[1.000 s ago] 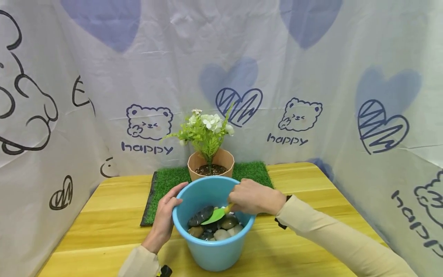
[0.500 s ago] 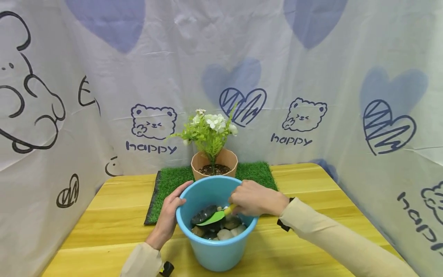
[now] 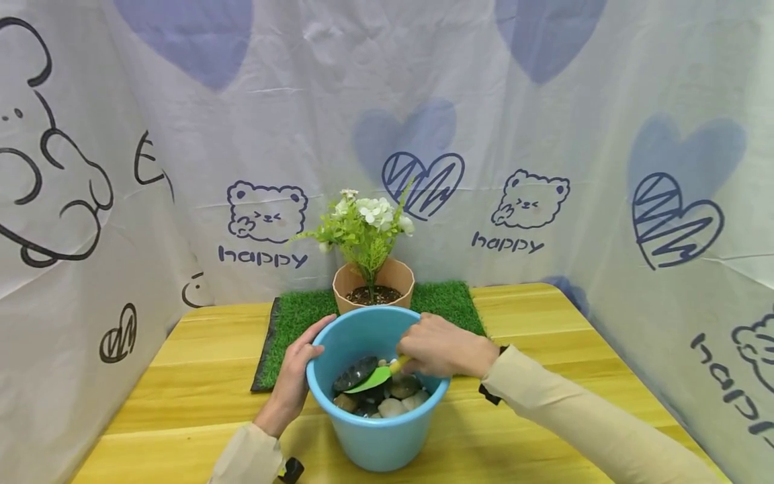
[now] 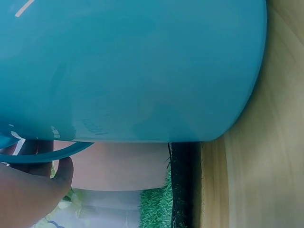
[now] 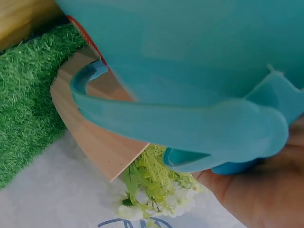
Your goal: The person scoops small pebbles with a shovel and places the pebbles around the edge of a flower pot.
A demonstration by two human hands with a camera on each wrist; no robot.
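A light blue bucket (image 3: 381, 447) stands on the table with smooth stones inside. My left hand (image 3: 296, 373) grips its left rim, the thumb over the edge; in the left wrist view the fingers (image 4: 59, 178) curl about the rim. My right hand (image 3: 441, 346) reaches over the right rim and holds the yellow handle of a small green trowel (image 3: 371, 381). The blade lies against a large dark stone (image 3: 358, 373), above paler stones (image 3: 392, 407). In the right wrist view the bucket's carrying handle (image 5: 180, 123) hangs along the outside, and the trowel is hidden.
Right behind the bucket a pinkish plant pot (image 3: 345, 286) with white flowers (image 3: 376, 214) and dark soil stands on a green turf mat (image 3: 456, 306). The wooden table (image 3: 544, 316) is enclosed by printed white cloth (image 3: 338, 54).
The trowel blade has slid slightly left inside the bucket, its tip farther under the dark stone. Both hands keep their hold. The head view has shifted a little.
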